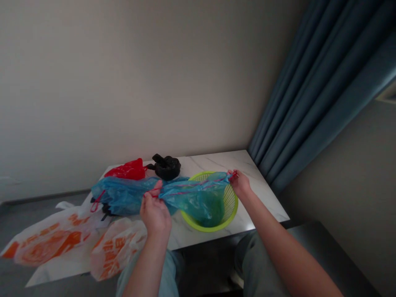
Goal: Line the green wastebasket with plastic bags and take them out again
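Head view: blue bag (198, 192) with red drawstring spans from left hand (155, 212) to right hand (239, 182), above a yellow-green basket (234, 212).
Left fingers pinch one end of the bag's mouth, right fingers the opposite end; body sags at the basket's opening, depth inside unclear. Basket stands on a marble-patterned table (260, 212). More blue plastic (120, 194) lies left, near a red bag (128, 170) and black bundle (168, 168).
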`<state>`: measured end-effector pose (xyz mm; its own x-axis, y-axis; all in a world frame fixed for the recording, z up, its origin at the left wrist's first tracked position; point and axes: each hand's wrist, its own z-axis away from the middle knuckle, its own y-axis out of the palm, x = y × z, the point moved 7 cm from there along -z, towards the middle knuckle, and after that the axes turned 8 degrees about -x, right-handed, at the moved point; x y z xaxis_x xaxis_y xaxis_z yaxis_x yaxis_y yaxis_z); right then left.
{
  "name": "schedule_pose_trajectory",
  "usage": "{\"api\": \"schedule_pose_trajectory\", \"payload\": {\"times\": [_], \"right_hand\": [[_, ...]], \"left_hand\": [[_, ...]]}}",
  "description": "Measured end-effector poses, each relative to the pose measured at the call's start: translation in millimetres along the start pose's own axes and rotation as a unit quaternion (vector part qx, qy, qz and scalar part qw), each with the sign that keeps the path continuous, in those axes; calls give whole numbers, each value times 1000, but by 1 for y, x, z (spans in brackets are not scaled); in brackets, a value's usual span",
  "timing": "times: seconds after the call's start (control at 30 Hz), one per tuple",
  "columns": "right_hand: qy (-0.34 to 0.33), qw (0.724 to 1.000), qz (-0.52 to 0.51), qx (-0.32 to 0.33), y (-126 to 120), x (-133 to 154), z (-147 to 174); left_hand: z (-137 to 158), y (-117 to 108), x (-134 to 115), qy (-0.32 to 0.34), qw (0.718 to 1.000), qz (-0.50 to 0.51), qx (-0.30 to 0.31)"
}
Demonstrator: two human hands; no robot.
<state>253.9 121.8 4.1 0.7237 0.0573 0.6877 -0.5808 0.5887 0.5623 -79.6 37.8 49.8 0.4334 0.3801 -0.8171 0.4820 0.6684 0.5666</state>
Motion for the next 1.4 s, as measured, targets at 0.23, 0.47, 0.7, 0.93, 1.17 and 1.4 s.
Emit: {"api": "schedule_pose_trajectory", "payload": {"times": [0.23, 0.47, 0.7, 0.93, 1.17, 1.4], "right_hand": [[-114, 973, 186, 72, 21, -1, 21], [-160, 919, 301, 201, 43, -18, 40], [-231, 840, 423, 249, 45, -31, 49], [-290, 761, 449, 368, 62, -35, 86], [-302, 706, 472, 432, 67, -46, 115], [-332, 693, 487, 416, 67, -49, 120]], "left_hand": [[23, 17, -17, 133, 974, -150, 107], [44, 32, -1, 74, 956, -197, 204], [62, 52, 22, 9, 901, -241, 360], [77, 49, 44, 36, 860, -309, 405], [66, 47, 44, 86, 854, -359, 366], [66, 51, 37, 119, 841, -370, 376]]}}
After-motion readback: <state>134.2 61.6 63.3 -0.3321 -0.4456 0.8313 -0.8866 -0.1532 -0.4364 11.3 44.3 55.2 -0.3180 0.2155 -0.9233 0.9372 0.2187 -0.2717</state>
